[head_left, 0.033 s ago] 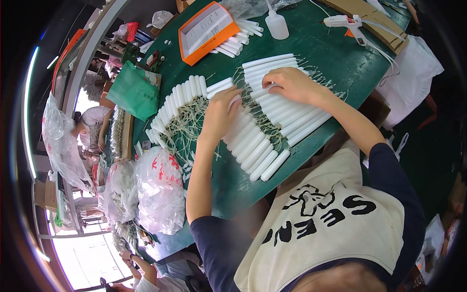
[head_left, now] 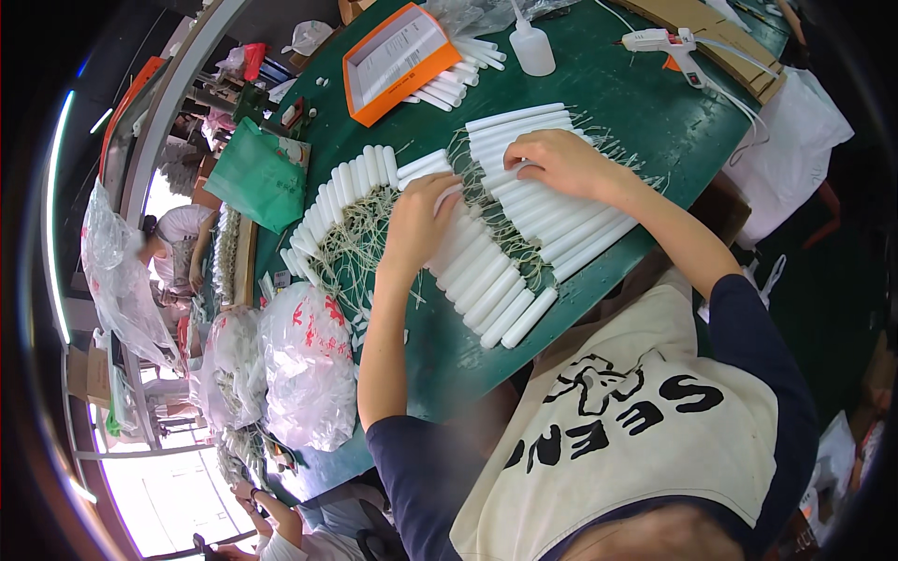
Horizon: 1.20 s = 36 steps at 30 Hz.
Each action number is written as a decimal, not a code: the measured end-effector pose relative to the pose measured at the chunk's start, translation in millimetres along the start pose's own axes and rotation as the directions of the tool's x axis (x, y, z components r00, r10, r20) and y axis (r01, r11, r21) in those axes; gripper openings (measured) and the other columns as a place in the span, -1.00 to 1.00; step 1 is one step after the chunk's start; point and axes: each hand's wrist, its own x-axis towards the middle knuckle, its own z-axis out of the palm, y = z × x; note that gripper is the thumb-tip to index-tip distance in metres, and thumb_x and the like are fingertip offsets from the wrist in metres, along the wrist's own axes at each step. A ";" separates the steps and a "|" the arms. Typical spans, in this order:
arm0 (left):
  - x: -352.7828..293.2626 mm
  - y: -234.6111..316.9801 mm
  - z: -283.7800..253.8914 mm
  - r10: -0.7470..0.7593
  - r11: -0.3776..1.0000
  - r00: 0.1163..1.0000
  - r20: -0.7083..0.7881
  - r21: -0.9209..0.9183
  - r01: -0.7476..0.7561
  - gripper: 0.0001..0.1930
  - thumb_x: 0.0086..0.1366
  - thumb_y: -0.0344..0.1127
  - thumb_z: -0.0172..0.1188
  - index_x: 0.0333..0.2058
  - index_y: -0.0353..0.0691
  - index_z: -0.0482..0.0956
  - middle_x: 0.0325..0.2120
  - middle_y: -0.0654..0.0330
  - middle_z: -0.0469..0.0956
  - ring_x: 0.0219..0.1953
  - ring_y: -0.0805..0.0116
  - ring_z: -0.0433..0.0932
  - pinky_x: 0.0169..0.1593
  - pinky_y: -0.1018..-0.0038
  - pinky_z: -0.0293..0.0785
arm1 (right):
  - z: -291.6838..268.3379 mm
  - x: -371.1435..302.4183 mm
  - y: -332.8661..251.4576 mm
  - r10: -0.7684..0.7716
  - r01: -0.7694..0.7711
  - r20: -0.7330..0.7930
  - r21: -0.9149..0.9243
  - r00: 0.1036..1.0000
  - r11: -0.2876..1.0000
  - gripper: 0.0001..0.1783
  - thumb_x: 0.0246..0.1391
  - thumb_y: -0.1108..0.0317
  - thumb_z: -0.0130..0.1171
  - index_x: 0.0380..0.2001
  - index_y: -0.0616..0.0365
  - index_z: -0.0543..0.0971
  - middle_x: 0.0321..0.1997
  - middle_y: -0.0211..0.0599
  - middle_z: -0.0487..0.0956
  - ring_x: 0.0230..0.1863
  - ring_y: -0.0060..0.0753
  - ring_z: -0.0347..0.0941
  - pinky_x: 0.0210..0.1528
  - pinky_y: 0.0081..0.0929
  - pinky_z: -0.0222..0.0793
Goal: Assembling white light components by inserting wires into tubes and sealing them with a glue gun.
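Note:
On the green table lie two rows of smooth white tubes with thin pale wires at their ends: a left row (head_left: 482,280) and a right row (head_left: 585,229). My left hand (head_left: 419,215) is at the upper end of the left row, its fingers curled round a white tube (head_left: 451,193). Over the upper part of the right row, my right hand (head_left: 561,164) has bent fingers and thumb closed on a tube's end; the palm hides most of that tube. Farther left, an arc of similar tubes (head_left: 341,184) has tangled wires (head_left: 360,238) along its inner side.
An orange box (head_left: 369,110) stands at the back beside more white tubes (head_left: 447,89). A squeeze bottle (head_left: 533,49) and a glue gun (head_left: 669,45) lie farther right. A green bag (head_left: 257,178) and stuffed plastic bags (head_left: 309,374) are at the left. Other people (head_left: 178,238) work there.
My left hand has shifted very slightly to the left and toward me. My right hand and the rows of tubes look the same.

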 end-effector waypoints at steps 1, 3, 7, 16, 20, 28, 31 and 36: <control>-2.0 -1.5 -4.3 -0.067 0.998 0.997 0.048 -0.005 0.067 -0.75 0.19 -0.39 0.12 -0.14 -0.27 0.56 -0.23 0.01 0.58 -0.16 0.10 0.55 -0.06 0.35 0.43 | 0.7 -0.8 0.5 0.002 -0.002 -0.003 0.001 1.000 1.000 -0.83 -0.05 0.42 0.13 -0.32 0.16 0.52 -0.27 -0.23 0.57 -0.17 -0.12 0.47 -0.11 -0.26 0.36; -4.2 -2.8 -6.7 -0.220 0.972 0.968 0.120 -0.062 0.229 -0.81 0.15 -0.39 0.13 -0.26 -0.27 0.61 -0.30 0.01 0.60 -0.26 0.09 0.58 -0.13 0.33 0.45 | 2.9 -1.1 1.1 -0.018 0.016 -0.036 -0.065 0.999 0.998 -0.86 -0.03 0.41 0.15 -0.35 0.18 0.52 -0.29 -0.29 0.57 -0.18 -0.18 0.47 -0.12 -0.31 0.37; -5.2 -9.9 -9.6 -0.211 0.968 0.962 0.176 -0.102 0.231 -0.82 0.14 -0.39 0.13 -0.27 -0.25 0.62 -0.34 0.02 0.60 -0.29 0.09 0.58 -0.17 0.33 0.46 | 4.4 -0.6 3.1 -0.015 0.014 -0.009 -0.095 1.000 0.995 -0.84 -0.02 0.40 0.14 -0.33 0.19 0.54 -0.27 -0.27 0.55 -0.15 -0.18 0.45 -0.09 -0.31 0.36; 39.0 -17.3 -6.9 -0.246 0.968 0.950 0.193 -0.009 0.252 -0.81 0.18 -0.36 0.14 -0.26 -0.28 0.61 -0.35 0.05 0.62 -0.32 0.17 0.60 -0.21 0.40 0.49 | 4.7 -6.4 7.2 -0.078 0.080 0.020 -0.160 0.997 0.984 -0.81 -0.03 0.38 0.16 -0.31 0.20 0.55 -0.22 -0.20 0.50 -0.04 -0.13 0.38 -0.01 -0.26 0.31; 67.2 -35.1 11.8 -0.210 0.975 0.971 0.116 0.099 0.199 -0.79 0.17 -0.31 0.15 -0.24 -0.24 0.60 -0.33 0.06 0.61 -0.26 0.13 0.59 -0.17 0.35 0.49 | 5.0 -8.2 1.3 -0.098 0.093 -0.015 -0.219 0.995 0.971 -0.77 -0.02 0.38 0.17 -0.25 0.17 0.55 -0.18 -0.29 0.49 -0.06 -0.22 0.38 0.00 -0.32 0.28; 105.4 -80.1 61.8 -0.230 0.922 0.972 0.052 0.332 0.200 -0.66 0.16 -0.30 0.14 -0.05 -0.11 0.47 -0.16 0.09 0.51 -0.10 0.05 0.49 -0.10 0.21 0.47 | -11.5 -26.4 0.9 -0.147 0.115 -0.148 -0.208 0.978 0.971 -0.84 -0.03 0.38 0.18 -0.32 0.11 0.53 -0.23 -0.35 0.47 -0.10 -0.29 0.37 -0.04 -0.34 0.25; 110.8 -95.7 74.6 -0.353 0.874 0.933 0.075 0.382 0.300 -0.68 0.19 -0.28 0.10 -0.05 -0.06 0.42 -0.16 0.05 0.49 -0.07 0.01 0.45 -0.10 0.18 0.47 | -18.1 -33.0 2.6 -0.136 0.100 -0.158 -0.219 0.978 0.971 -0.87 -0.03 0.37 0.17 -0.35 0.10 0.53 -0.27 -0.37 0.48 -0.13 -0.31 0.39 -0.06 -0.35 0.25; 117.9 -92.0 75.9 -0.340 0.850 0.939 0.052 0.443 0.284 -0.74 0.19 -0.20 0.12 -0.13 0.02 0.48 -0.20 0.05 0.51 -0.09 0.03 0.47 -0.14 0.20 0.48 | -32.1 -44.2 9.3 -0.061 0.023 -0.230 -0.162 0.971 0.987 -0.90 -0.01 0.37 0.16 -0.39 0.12 0.54 -0.29 -0.34 0.50 -0.18 -0.28 0.41 -0.06 -0.35 0.26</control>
